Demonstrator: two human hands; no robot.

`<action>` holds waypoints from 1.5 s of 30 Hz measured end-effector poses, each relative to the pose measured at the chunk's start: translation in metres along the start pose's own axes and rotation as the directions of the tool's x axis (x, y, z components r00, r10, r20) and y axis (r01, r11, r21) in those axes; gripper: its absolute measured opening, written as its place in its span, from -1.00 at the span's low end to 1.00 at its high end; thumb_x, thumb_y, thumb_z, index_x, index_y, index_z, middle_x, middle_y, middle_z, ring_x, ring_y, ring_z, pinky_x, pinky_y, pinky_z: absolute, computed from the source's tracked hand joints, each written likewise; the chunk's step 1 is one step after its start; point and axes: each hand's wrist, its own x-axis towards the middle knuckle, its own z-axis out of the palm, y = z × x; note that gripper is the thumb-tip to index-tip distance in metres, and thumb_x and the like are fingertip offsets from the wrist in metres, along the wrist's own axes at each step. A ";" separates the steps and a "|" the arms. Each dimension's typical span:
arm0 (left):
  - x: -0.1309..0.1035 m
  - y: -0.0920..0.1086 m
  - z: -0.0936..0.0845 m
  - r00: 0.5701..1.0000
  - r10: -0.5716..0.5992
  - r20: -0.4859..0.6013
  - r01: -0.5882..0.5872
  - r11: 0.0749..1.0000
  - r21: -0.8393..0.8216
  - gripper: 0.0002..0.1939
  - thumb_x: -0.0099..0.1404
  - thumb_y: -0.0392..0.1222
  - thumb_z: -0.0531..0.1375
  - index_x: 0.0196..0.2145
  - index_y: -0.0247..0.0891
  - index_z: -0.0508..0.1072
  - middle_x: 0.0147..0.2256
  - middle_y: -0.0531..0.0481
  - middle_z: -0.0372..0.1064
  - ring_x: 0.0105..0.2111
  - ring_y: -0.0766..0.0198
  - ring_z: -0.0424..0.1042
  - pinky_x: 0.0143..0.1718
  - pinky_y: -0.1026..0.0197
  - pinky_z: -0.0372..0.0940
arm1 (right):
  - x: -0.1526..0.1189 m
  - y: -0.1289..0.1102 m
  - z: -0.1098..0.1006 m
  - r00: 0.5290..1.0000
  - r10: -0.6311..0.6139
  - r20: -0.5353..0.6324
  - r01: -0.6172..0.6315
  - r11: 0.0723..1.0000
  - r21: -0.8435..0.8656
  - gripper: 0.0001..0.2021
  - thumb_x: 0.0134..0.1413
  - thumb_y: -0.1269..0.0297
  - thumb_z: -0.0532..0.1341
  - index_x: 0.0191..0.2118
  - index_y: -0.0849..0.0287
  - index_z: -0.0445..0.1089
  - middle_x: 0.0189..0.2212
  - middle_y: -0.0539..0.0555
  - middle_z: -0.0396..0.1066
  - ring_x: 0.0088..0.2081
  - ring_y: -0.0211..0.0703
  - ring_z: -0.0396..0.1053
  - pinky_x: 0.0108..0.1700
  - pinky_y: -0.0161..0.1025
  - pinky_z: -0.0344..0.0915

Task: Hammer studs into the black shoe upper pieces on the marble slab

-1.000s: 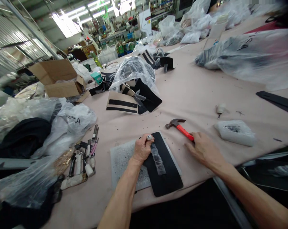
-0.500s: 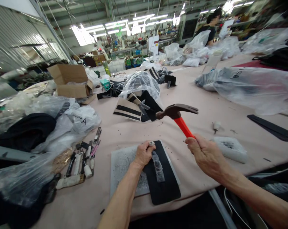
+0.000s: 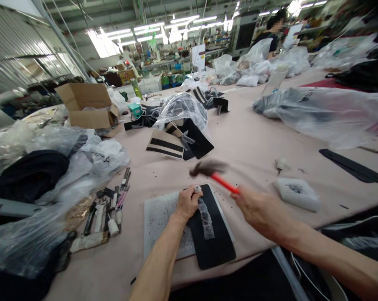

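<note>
Your left hand (image 3: 186, 203) grips a punch (image 3: 197, 189) upright on the black piece (image 3: 214, 242), which lies on the pad (image 3: 159, 217) at the bench's (image 3: 254, 142) near edge. Your right hand (image 3: 257, 209) is closed on the hammer (image 3: 212, 172), blurred just above the punch. This looks like the striking step; the blow needs to land square on the punch head, clear of your fingers.

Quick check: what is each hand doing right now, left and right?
Left hand: closed around an upright metal punch set on the black piece.
Right hand: closed on the red-handled hammer, motion-blurred above the punch.
</note>
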 end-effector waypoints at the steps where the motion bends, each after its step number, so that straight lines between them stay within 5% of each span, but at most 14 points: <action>1: 0.000 0.000 0.000 1.000 -0.004 0.006 0.004 1.000 0.009 -0.92 0.29 -0.27 0.17 -0.34 -0.22 0.48 -0.41 0.02 0.49 -0.40 0.24 0.45 -0.31 0.28 0.26 | -0.005 0.006 0.006 0.994 -0.015 0.109 0.019 0.999 -0.034 -0.58 0.32 -0.05 -0.07 -0.46 0.10 0.19 -0.69 0.03 0.23 -0.68 -0.23 0.08 -0.52 -0.20 -0.19; 5: -0.001 0.001 -0.001 1.000 0.006 0.001 -0.006 1.000 -0.019 -0.91 0.30 -0.27 0.17 -0.32 -0.21 0.49 -0.40 0.03 0.50 -0.38 0.24 0.46 -0.30 0.27 0.26 | -0.011 0.041 0.017 0.915 0.123 0.385 -0.067 0.985 -0.156 -0.61 0.35 0.00 -0.08 -0.38 0.12 0.25 -0.60 0.08 0.35 -0.59 -0.17 0.23 -0.46 -0.20 -0.12; 10: -0.001 -0.001 0.000 1.000 -0.009 -0.002 0.009 0.998 -0.055 -0.92 0.27 -0.28 0.19 -0.30 -0.22 0.50 -0.36 0.00 0.52 -0.34 0.21 0.48 -0.24 0.25 0.31 | -0.015 0.089 0.039 0.790 0.385 0.477 -0.343 0.923 -0.177 -0.59 0.40 0.13 -0.15 -0.42 0.14 0.24 -0.53 0.09 0.37 -0.48 -0.14 0.34 -0.40 -0.25 0.11; 12: 0.000 -0.002 0.000 1.000 -0.016 0.001 0.016 0.998 -0.062 -0.93 0.27 -0.26 0.20 -0.30 -0.21 0.50 -0.35 0.00 0.53 -0.33 0.21 0.49 -0.23 0.25 0.32 | -0.021 0.097 0.053 0.821 0.419 0.388 -0.316 0.899 -0.302 -0.68 0.37 0.21 -0.08 -0.34 0.19 0.31 -0.45 0.16 0.41 -0.40 -0.06 0.38 -0.34 -0.20 0.20; 15: 0.000 0.000 0.000 1.000 -0.011 0.007 0.011 0.997 -0.074 -0.92 0.26 -0.26 0.19 -0.30 -0.21 0.50 -0.34 0.00 0.53 -0.31 0.21 0.49 -0.21 0.25 0.33 | -0.029 0.080 0.070 0.981 0.106 0.161 -0.061 0.963 -0.263 -0.74 0.27 0.32 0.06 -0.01 0.28 0.33 -0.10 0.33 0.40 -0.09 0.12 0.38 -0.08 -0.04 0.30; 16: 0.000 0.001 0.000 1.000 -0.009 0.007 0.010 0.997 -0.078 -0.92 0.26 -0.25 0.19 -0.31 -0.21 0.51 -0.34 -0.01 0.53 -0.31 0.21 0.49 -0.21 0.25 0.33 | -0.029 0.068 0.075 0.991 -0.059 0.118 0.078 0.983 -0.165 -0.69 0.25 0.36 0.07 0.08 0.26 0.29 0.00 0.33 0.35 0.02 0.13 0.33 0.01 -0.01 0.29; 20: 0.002 0.004 -0.002 0.999 -0.032 -0.009 0.031 0.992 -0.122 -0.91 0.26 -0.20 0.21 -0.32 -0.22 0.52 -0.34 -0.01 0.53 -0.32 0.23 0.49 -0.23 0.26 0.34 | -0.025 0.015 0.101 0.816 -0.547 0.187 0.504 0.832 0.231 -0.55 0.09 0.56 0.07 0.10 0.13 0.30 0.11 0.21 0.26 0.10 0.00 0.24 0.08 -0.08 0.27; 22: 0.004 0.003 -0.002 0.997 -0.071 -0.007 0.069 0.985 -0.161 -0.90 0.23 -0.18 0.23 -0.32 -0.23 0.53 -0.35 -0.01 0.54 -0.33 0.23 0.49 -0.24 0.26 0.35 | -0.025 0.004 0.117 0.772 -0.605 0.194 0.549 0.789 0.277 -0.54 -0.02 0.60 0.08 0.02 0.12 0.35 0.11 0.20 0.26 0.03 -0.01 0.25 0.01 -0.08 0.27; 26: 0.011 -0.003 0.001 0.961 -0.235 -0.144 0.186 0.939 -0.290 -0.81 0.18 -0.08 0.27 -0.39 -0.27 0.52 -0.42 -0.03 0.53 -0.40 0.24 0.49 -0.31 0.27 0.37 | -0.031 0.009 0.136 0.819 -0.563 0.110 0.530 0.816 0.229 -0.60 -0.04 0.59 0.06 -0.06 0.16 0.37 0.06 0.20 0.28 -0.10 -0.05 0.24 -0.10 -0.12 0.22; 32: 0.007 0.000 -0.013 0.855 -0.388 -0.344 0.178 0.842 -0.509 -0.67 0.12 0.05 0.32 -0.38 -0.31 0.48 -0.42 -0.07 0.53 -0.39 0.22 0.52 -0.31 0.26 0.43 | -0.027 0.000 0.125 0.792 -0.590 0.157 0.587 0.807 0.072 -0.68 -0.24 0.49 0.13 -0.23 0.21 0.37 -0.01 0.23 0.35 -0.03 0.08 0.18 -0.01 0.01 0.11; 35: -0.007 0.009 -0.042 0.808 -0.363 -0.464 0.114 0.869 -0.481 -0.66 0.14 0.04 0.33 -0.33 -0.32 0.47 -0.40 -0.06 0.53 -0.37 0.21 0.53 -0.27 0.23 0.46 | -0.015 -0.022 0.106 0.831 -0.488 0.268 0.520 0.852 -0.060 -0.81 -0.17 0.50 0.13 -0.34 0.21 0.36 -0.23 0.22 0.41 -0.16 0.06 0.24 -0.05 -0.01 0.11; 39: -0.033 0.016 -0.081 0.734 -0.302 -0.608 0.094 0.932 -0.349 -0.63 0.15 0.06 0.33 -0.30 -0.33 0.48 -0.41 -0.06 0.53 -0.38 0.19 0.54 -0.29 0.22 0.47 | 0.008 -0.051 0.075 0.929 -0.134 0.344 0.243 0.924 -0.296 -0.86 -0.04 0.50 0.11 -0.32 0.24 0.37 -0.40 0.25 0.43 -0.29 0.07 0.34 -0.17 -0.05 0.11; 45: -0.068 0.008 -0.080 0.765 -0.281 -0.580 0.149 0.953 -0.266 -0.66 0.21 0.06 0.31 -0.29 -0.31 0.49 -0.37 -0.08 0.54 -0.35 0.20 0.54 -0.26 0.24 0.45 | 0.006 -0.061 0.067 0.888 0.199 0.415 -0.093 0.961 -0.262 -0.74 0.22 0.24 0.12 -0.05 0.27 0.35 -0.36 0.25 0.51 -0.31 0.08 0.49 -0.30 -0.17 0.16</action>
